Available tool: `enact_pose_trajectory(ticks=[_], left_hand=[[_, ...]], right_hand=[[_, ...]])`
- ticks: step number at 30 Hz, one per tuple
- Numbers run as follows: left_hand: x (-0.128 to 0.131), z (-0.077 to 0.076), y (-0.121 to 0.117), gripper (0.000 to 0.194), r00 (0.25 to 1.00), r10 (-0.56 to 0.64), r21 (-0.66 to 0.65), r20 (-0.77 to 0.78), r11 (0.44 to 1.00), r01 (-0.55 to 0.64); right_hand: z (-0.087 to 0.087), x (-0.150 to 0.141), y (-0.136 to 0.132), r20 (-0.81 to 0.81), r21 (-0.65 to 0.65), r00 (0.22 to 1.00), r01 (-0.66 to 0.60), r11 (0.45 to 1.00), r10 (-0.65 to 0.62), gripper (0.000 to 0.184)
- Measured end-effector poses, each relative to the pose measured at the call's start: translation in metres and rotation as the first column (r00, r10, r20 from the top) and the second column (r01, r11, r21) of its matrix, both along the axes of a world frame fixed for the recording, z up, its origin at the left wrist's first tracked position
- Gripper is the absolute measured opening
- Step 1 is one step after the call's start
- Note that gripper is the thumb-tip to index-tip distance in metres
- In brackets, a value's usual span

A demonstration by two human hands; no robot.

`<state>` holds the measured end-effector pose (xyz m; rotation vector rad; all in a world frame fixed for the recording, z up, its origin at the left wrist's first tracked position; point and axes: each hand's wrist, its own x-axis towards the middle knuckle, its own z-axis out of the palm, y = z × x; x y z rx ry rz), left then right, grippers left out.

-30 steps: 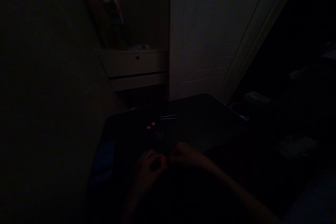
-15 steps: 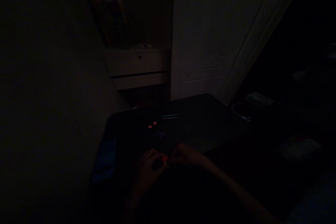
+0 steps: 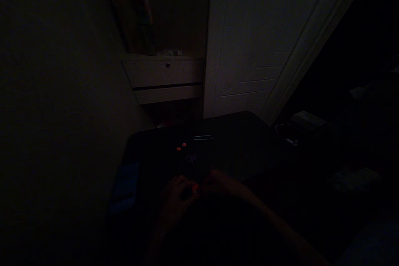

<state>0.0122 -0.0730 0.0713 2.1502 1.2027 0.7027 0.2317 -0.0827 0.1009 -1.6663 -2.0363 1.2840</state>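
Observation:
The scene is very dark. My left hand [image 3: 175, 196] is closed, pinching a small red piece [image 3: 195, 188] between thumb and fingertips. Just to the right, my right hand [image 3: 222, 185] has its fingers curled together close to that piece; whatever lies in them is hidden by shadow. A tiny red speck [image 3: 212, 168] shows above its knuckles. Beyond my hands, two small orange-red pieces [image 3: 184, 144] lie on the dark table [image 3: 237, 133]. Near them is a dim greyish cluster [image 3: 191, 158], too dark to name.
Two thin pale sticks [image 3: 202, 137] lie toward the table's far side. A bluish flat rectangle [image 3: 124, 187] is at the left edge. Behind stand a drawer unit [image 3: 168, 74] with a colourful packet [image 3: 132, 12] and a pale panel [image 3: 246, 50]. A white cable [image 3: 282, 125] is at right.
The view has shifted slightly. Both hands stay in nearly the same place, and the red piece looks slightly turned in my left fingers.

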Motion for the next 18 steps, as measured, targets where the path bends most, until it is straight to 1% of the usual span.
enact_pose_trajectory(ticks=[8, 11, 13, 15, 18], left_hand=[[-0.0006, -0.0016, 0.0010, 0.013, 1.000, -0.007, 0.004, -0.004, 1.000, 0.007], [0.0000, -0.0013, 0.0008, 0.013, 1.000, 0.003, 0.008, -0.004, 1.000, -0.002], [0.0002, -0.0015, 0.0009, 0.013, 1.000, -0.003, 0.001, -0.008, 1.000, 0.003], [-0.0002, -0.0021, 0.0012, 0.014, 1.000, -0.001, -0.001, -0.008, 1.000, 0.001], [-0.0011, -0.0032, 0.0015, 0.015, 1.000, 0.006, 0.009, -0.010, 1.000, -0.006]], right_hand=[[0.0065, -0.0051, -0.0006, 0.041, -0.042, 0.999, 0.020, 0.999, -0.018, 0.024], [0.0062, -0.0048, 0.0003, 0.041, -0.032, 0.999, 0.024, 0.999, -0.022, 0.023], [0.0041, -0.0028, 0.0014, 0.006, -0.024, 1.000, -0.001, 1.000, 0.001, 0.024], [0.0019, -0.0003, 0.0026, -0.063, -0.019, 0.997, -0.034, 0.999, 0.033, 0.027], [-0.0001, 0.0013, 0.0034, -0.140, 0.006, 0.990, -0.035, 0.999, 0.035, 0.030]])
